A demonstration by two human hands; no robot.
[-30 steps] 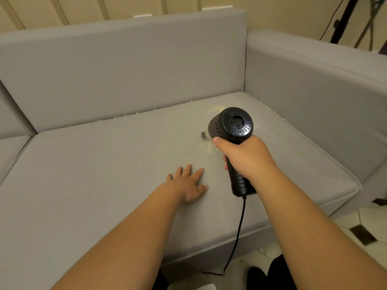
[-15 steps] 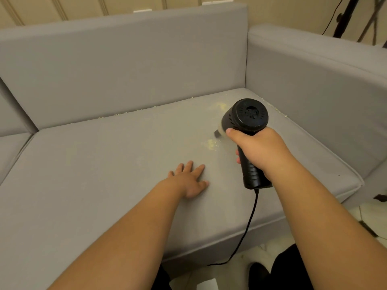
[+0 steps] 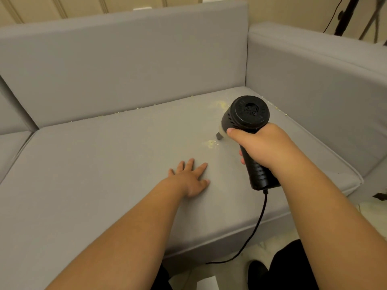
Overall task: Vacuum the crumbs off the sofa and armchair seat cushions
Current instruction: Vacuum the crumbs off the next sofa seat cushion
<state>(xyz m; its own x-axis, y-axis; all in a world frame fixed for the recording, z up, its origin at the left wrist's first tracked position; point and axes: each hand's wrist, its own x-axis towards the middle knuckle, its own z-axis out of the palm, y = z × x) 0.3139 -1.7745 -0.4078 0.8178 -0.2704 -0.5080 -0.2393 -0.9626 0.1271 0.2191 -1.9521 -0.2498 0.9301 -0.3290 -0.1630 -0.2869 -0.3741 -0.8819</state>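
A black handheld vacuum [image 3: 247, 116] points down at the grey sofa seat cushion [image 3: 104, 164]. My right hand [image 3: 266, 147] grips its ribbed handle. Its small nozzle [image 3: 219, 135] hovers just right of a pale yellow patch of crumbs [image 3: 211, 144]. More crumbs [image 3: 222, 104] lie farther back on the cushion, and a line of crumbs [image 3: 125, 110] runs along the seam under the backrest. My left hand [image 3: 192, 177] rests flat on the cushion with fingers spread, left of the vacuum.
The grey backrest [image 3: 125, 65] stands behind and the armrest [image 3: 318, 91] to the right. The vacuum's black cord [image 3: 260, 216] hangs over the front edge to the floor. A dark stand [image 3: 345, 15] is behind the armrest. My dark-clothed legs [image 3: 289, 268] are below.
My right hand has carried the vacuum to the right and a little back across the cushion. The crumb patch that the nozzle covered now lies just left of it. My left hand stays flat.
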